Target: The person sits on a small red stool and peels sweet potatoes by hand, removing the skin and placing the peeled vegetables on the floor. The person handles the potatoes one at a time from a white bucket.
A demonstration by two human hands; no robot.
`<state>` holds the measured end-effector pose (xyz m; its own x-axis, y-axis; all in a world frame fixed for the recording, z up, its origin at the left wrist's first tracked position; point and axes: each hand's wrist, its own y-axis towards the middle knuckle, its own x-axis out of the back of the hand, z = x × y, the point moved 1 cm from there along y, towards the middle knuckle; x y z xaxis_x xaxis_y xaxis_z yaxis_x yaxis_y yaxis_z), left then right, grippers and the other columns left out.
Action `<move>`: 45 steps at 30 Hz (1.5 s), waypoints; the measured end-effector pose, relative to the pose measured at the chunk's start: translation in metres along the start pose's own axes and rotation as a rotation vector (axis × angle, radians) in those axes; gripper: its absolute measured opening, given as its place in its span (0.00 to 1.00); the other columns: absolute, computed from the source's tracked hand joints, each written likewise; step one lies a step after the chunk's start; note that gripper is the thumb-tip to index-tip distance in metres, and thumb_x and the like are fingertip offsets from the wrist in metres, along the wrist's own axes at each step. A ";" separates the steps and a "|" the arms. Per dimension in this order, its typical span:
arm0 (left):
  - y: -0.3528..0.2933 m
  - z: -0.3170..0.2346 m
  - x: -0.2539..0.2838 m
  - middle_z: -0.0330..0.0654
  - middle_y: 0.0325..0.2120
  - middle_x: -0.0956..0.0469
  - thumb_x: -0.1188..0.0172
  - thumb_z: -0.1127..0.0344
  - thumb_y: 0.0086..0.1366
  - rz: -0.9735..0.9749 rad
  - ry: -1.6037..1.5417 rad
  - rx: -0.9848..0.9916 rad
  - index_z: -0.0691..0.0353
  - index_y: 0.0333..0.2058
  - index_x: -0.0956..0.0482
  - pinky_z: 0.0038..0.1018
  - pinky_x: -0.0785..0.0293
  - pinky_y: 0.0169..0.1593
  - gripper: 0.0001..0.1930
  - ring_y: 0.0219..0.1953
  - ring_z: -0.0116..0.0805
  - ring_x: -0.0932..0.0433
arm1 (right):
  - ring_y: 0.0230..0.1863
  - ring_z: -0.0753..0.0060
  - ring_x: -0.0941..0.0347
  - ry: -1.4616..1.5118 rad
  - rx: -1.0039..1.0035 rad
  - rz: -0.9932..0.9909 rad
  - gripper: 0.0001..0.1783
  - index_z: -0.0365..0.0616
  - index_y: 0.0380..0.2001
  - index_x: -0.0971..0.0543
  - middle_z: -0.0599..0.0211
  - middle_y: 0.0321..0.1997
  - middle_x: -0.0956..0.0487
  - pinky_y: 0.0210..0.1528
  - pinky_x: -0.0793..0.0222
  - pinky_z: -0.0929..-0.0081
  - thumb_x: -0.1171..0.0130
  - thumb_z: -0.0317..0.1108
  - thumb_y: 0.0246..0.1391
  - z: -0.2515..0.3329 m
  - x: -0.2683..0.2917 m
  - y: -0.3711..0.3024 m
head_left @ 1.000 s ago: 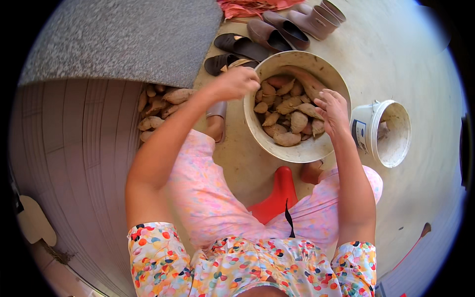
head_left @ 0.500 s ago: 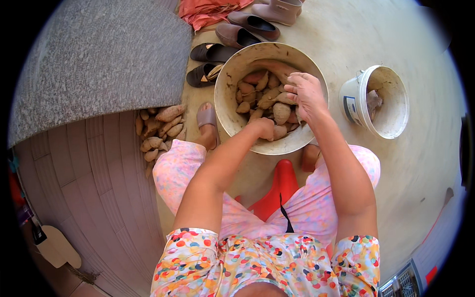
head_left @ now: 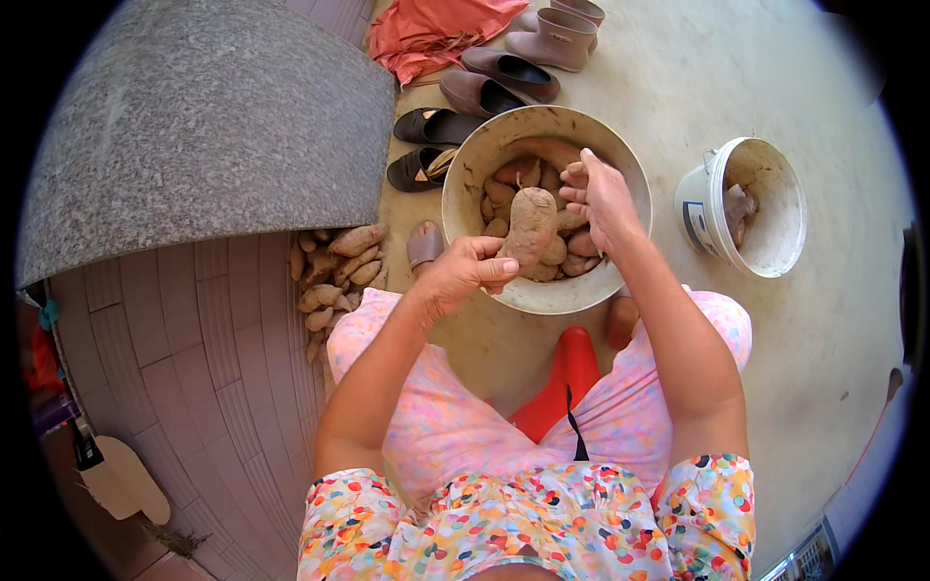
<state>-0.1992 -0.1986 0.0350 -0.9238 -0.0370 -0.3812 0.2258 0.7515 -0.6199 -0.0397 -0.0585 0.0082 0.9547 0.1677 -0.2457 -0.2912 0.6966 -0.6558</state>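
My left hand (head_left: 467, 273) grips a large, dirt-covered sweet potato (head_left: 532, 230) by its near end, thumb on top, and holds it above a wide round tub (head_left: 468, 155). Several more sweet potatoes (head_left: 578, 254) lie inside that tub, partly covered by the held one. To the right of it, my right hand (head_left: 608, 205) is raised over the tub's right side. Its fingers point up and left, apart from each other, with nothing in them.
A white bucket (head_left: 699, 198) with brownish scraps stands at the right. Sweet potatoes (head_left: 334, 271) are heaped against the tiled wall at left. Beyond the tub are dark shoes (head_left: 438, 126), boots (head_left: 552, 41) and a red sack (head_left: 426, 39). Something red (head_left: 557, 387) stands between my legs.
My left hand has come up out of the tub, moving left and nearer, with a large sweet potato in it. The right hand stays above the tub, and the whole view has shifted slightly.
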 end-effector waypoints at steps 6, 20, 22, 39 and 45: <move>0.014 0.009 -0.011 0.34 0.24 0.27 0.37 0.63 0.54 -0.147 -0.030 -0.077 0.66 0.34 0.24 0.19 0.37 0.28 0.13 0.23 0.20 0.34 | 0.44 0.68 0.33 -0.022 0.239 0.404 0.31 0.37 0.46 0.33 0.62 0.43 0.28 0.47 0.38 0.71 0.49 0.56 0.52 -0.008 -0.021 -0.024; 0.036 0.016 -0.022 0.30 0.17 0.33 0.38 0.61 0.54 -0.038 0.030 -0.071 0.61 0.28 0.24 0.19 0.40 0.25 0.10 0.19 0.20 0.38 | 0.24 0.45 0.30 -0.661 0.703 -0.212 0.21 0.33 0.23 0.26 0.43 0.22 0.27 0.28 0.35 0.61 0.59 0.40 0.59 -0.038 -0.003 0.005; 0.037 0.019 -0.021 0.30 0.17 0.33 0.39 0.61 0.55 -0.008 -0.018 -0.028 0.61 0.28 0.24 0.19 0.40 0.26 0.10 0.20 0.20 0.38 | 0.24 0.44 0.31 -0.663 0.544 -0.201 0.22 0.32 0.22 0.26 0.41 0.23 0.28 0.27 0.36 0.60 0.59 0.39 0.59 -0.041 0.004 0.010; 0.038 0.004 -0.012 0.38 0.19 0.29 0.57 0.45 0.63 0.241 -0.514 0.041 0.62 0.34 0.27 0.24 0.39 0.22 0.23 0.16 0.26 0.37 | 0.38 0.72 0.31 0.421 -0.064 0.361 0.19 0.41 0.38 0.31 0.65 0.36 0.29 0.42 0.32 0.70 0.49 0.46 0.54 -0.018 -0.017 -0.015; 0.053 0.013 -0.007 0.38 0.20 0.29 0.56 0.45 0.64 -0.099 0.122 -0.059 0.63 0.39 0.31 0.20 0.37 0.22 0.23 0.17 0.24 0.34 | 0.32 0.74 0.31 0.224 0.051 0.016 0.17 0.41 0.30 0.28 0.65 0.30 0.28 0.37 0.33 0.73 0.55 0.45 0.57 -0.037 -0.004 0.006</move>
<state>-0.1770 -0.1666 -0.0040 -0.9722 -0.0349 -0.2317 0.1166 0.7855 -0.6078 -0.0473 -0.0805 -0.0214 0.9109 0.0235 -0.4120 -0.2971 0.7304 -0.6151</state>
